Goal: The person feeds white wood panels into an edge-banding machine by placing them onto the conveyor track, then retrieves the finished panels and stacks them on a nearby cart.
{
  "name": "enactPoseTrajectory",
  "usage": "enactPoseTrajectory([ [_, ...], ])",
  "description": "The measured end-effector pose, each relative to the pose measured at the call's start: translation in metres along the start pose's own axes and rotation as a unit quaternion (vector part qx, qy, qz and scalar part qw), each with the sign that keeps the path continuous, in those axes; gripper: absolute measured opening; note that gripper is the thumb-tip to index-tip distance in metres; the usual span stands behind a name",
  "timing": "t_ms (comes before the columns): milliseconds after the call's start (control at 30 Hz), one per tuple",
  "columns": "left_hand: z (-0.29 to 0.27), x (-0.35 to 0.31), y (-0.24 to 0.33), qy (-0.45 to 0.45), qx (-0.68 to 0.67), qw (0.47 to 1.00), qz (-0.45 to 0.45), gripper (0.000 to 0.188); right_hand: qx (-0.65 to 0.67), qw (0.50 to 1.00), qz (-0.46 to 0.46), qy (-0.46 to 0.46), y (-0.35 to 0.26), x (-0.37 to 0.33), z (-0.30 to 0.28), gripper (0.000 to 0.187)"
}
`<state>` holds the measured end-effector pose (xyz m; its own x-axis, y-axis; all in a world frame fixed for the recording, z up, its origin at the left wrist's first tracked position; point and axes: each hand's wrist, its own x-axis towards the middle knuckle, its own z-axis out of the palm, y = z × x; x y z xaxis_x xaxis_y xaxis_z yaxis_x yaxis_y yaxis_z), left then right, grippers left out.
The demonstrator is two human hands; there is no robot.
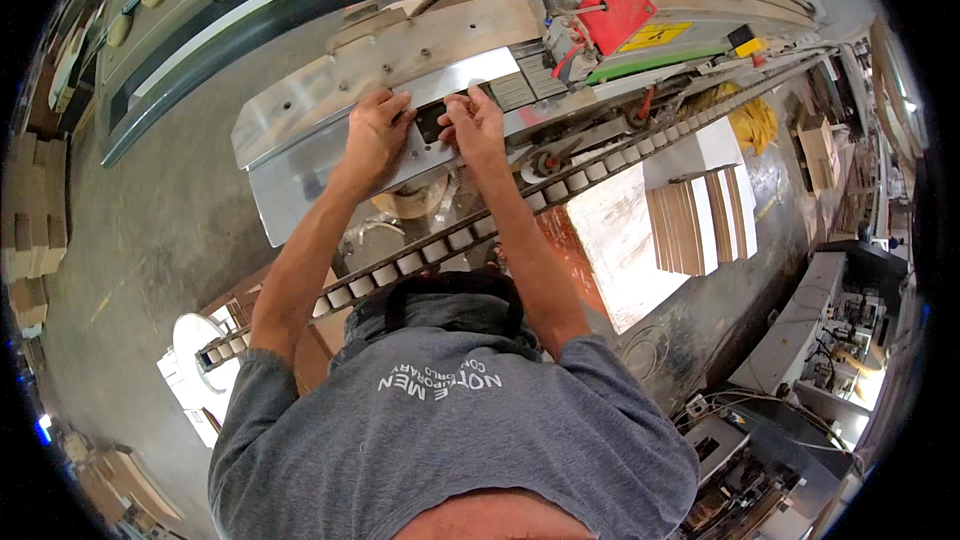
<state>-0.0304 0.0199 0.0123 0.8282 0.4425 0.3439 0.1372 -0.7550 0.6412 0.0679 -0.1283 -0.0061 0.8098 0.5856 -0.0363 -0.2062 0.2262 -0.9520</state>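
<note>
The white strip [482,69] is laid along the metal fence [352,65], not yet over the slats [513,91], beside curled left hand [376,132] and right hand [477,127], grip unclear.

Your left head camera looks steeply down from close above your grey shirt [430,445] at the near side, facing past your left hand [376,138] and right hand [473,125] to the machine [690,2] at far right; its wide fisheye bends straight edges.

room left of metal plate [285,192], red housing [614,8] right
</note>
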Motion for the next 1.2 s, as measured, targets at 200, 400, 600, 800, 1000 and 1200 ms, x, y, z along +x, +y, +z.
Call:
enactPoseTrajectory([
  [200, 0.042, 0.027, 0.011, 0.0, 0.028, 0.999, 0.032, 0.021, 0.025, 0.999, 0.0, 0.021, -0.006, 0.023, -0.039, 0.022],
  [400, 0.079, 0.053, 0.035, -0.028, 0.006, 0.999, 0.019, 0.017, -0.008, 0.998, -0.006, 0.068, -0.018, 0.039, -0.071, 0.024],
  [600, 0.128, 0.08, 0.052, -0.021, -0.017, 0.999, 0.033, 0.018, -0.226, 0.971, -0.072, 0.032, -0.053, -0.036, -0.103, 0.021],
  [800, 0.15, 0.095, 0.066, 0.012, -0.063, 0.998, 0.028, 0.039, -0.361, 0.897, -0.15, 0.208, -0.121, -0.124, -0.205, 0.035],
  [1000, 0.114, 0.032, 0.119, 0.012, -0.064, 0.994, 0.091, 0.037, -0.717, 0.646, -0.028, 0.261, -0.152, -0.179, -0.352, 0.056],
  [1200, 0.1, -0.029, 0.14, -0.038, -0.134, 0.99, 0.02, 0.028, -0.771, 0.579, 0.027, 0.265, -0.141, -0.183, -0.381, 0.056],
])
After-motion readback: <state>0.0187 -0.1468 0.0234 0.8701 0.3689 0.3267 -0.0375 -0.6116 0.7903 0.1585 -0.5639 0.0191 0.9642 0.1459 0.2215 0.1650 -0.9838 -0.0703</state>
